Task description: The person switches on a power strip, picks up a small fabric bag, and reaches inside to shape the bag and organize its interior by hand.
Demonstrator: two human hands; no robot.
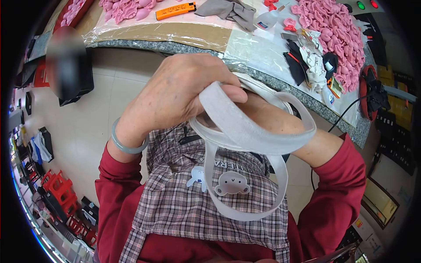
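A whitish fabric piece with wide straps (258,139) is held up in front of the plaid apron (175,210). My left hand (188,85), with a pale bangle on the wrist, is closed on its upper edge, the fingers curled over and the thumb pointing right. My right hand (267,115) reaches into the piece from the right. Its back and wrist show between the straps, but its fingers are hidden behind the fabric and my left hand. One strap loop hangs down over the apron's bear patch (232,183).
On the stone-edged table (175,46) lie heaps of pink pieces (329,39), an orange box cutter (175,11), a grey cloth (228,12), a clear bottle (266,19) and black and white scraps. Red stools (61,188) stand at the left, near a blurred person (66,65).
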